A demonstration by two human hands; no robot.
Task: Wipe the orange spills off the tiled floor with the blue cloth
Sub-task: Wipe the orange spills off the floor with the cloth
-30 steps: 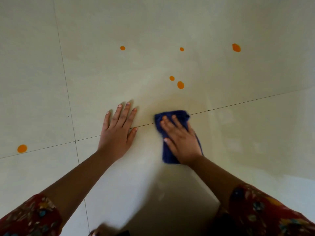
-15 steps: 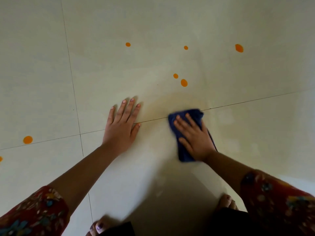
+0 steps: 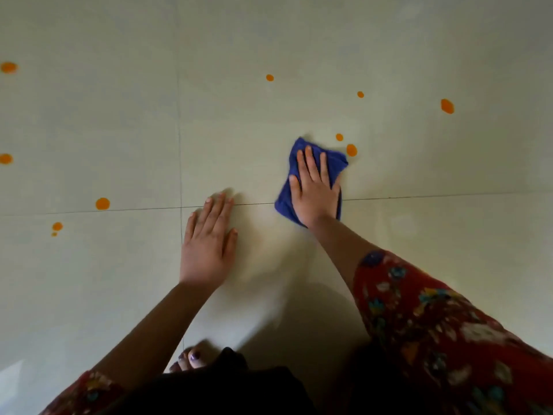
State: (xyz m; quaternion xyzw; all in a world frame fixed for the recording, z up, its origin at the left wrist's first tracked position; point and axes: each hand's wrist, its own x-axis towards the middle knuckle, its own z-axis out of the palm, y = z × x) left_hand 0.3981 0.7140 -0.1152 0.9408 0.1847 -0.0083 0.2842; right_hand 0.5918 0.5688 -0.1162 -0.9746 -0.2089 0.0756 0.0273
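Pushed forward since a second ago, blue cloth [image 3: 314, 172] flat under right hand [image 3: 314, 193], fingers spread, just short of orange spills [image 3: 351, 150]; left hand [image 3: 206, 244] flat, open on tiled floor [image 3: 119, 130] alongside

Floor [image 3: 419, 235] lies bare right of the cloth [image 3: 299, 187]; the left hand [image 3: 206, 241] blocks its near-left side.

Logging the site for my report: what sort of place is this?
Probably an indoor room in a home: large glossy floor tiles with thin grout lines, and a bare foot. No furniture or walls show.
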